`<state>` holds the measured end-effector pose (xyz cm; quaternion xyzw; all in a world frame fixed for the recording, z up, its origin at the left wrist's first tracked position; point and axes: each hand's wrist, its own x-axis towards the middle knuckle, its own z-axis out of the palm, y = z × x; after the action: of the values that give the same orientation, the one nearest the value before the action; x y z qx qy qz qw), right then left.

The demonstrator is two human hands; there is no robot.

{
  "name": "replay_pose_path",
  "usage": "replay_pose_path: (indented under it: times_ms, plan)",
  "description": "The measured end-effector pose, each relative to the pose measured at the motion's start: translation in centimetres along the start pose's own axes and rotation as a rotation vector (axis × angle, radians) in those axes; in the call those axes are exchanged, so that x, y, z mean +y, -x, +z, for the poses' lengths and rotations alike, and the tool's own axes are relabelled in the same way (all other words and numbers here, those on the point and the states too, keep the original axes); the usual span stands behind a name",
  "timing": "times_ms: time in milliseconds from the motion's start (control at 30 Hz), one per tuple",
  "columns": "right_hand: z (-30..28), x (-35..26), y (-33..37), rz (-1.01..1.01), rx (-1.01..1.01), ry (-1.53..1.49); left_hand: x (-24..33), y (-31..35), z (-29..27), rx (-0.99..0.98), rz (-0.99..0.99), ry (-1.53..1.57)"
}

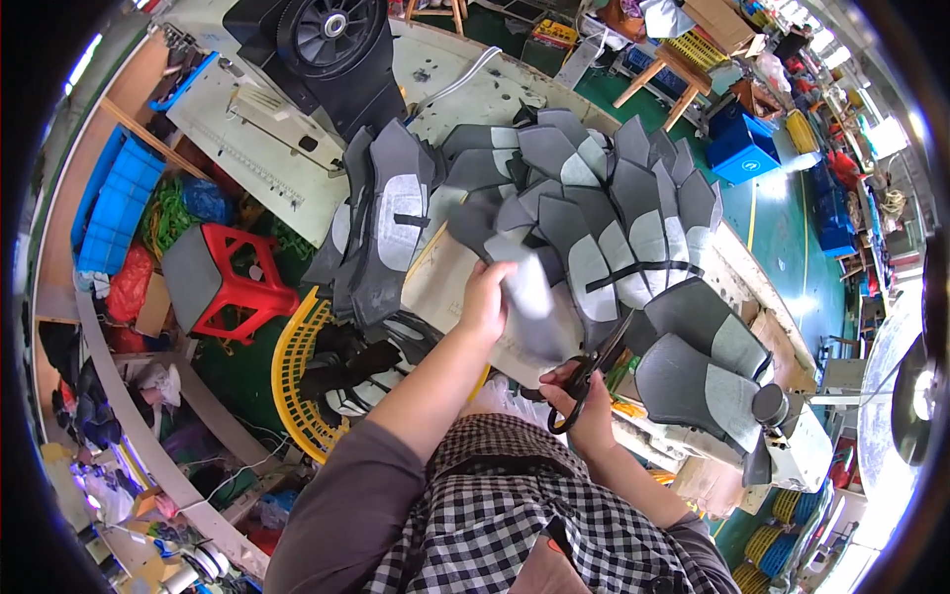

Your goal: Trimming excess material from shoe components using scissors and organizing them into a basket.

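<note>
My left hand is closed on the edge of a dark grey foam pad with a pale patch, smeared by motion. In my right hand is a pair of black-handled scissors, blades pointing up and away; whether they are apart cannot be told. Beyond both hands lies a large heap of similar grey pads, some with short black straps. To the left of the held pad stands another stack of pads. More pads lie right of the scissors.
A sewing machine with a black motor wheel stands on the far left of the worktable. Beside my left arm is a yellow plastic basket holding black and grey pieces. A red stool stands left; a blue bin sits far right.
</note>
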<state>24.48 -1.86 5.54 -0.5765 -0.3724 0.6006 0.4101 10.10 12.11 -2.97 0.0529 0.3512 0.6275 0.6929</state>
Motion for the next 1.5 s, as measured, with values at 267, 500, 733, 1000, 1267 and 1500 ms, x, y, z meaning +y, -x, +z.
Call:
replay_pose_path:
  times_ms: [267, 500, 733, 1000, 1267, 1500]
  plan:
    - [4.2, -3.6, -3.0, -0.377, -0.005, 0.034, 5.3, 11.4, -2.4, -0.162, -0.079, -0.223]
    - [5.7, -3.5, -3.1, -0.405, -0.042, 0.024, 6.0, 14.2, -2.9, -0.181, 0.033, -0.229]
    - [6.0, -4.4, -2.5, -0.513, -0.059, 0.209, 6.6, 14.9, -2.6, -0.162, 0.035, -0.194]
    - [6.1, -5.2, -1.8, -0.646, -0.1, 0.318, 6.7, 15.8, -0.6, -0.13, 0.143, -0.38]
    - [4.9, -4.9, -2.0, -0.33, -0.13, 0.047, 8.4, 16.6, -0.7, -0.082, 0.109, -0.123]
    - [7.2, -4.5, -0.3, -0.3, -0.221, 0.038, 7.7, 17.5, 0.2, 0.053, 0.163, -0.296]
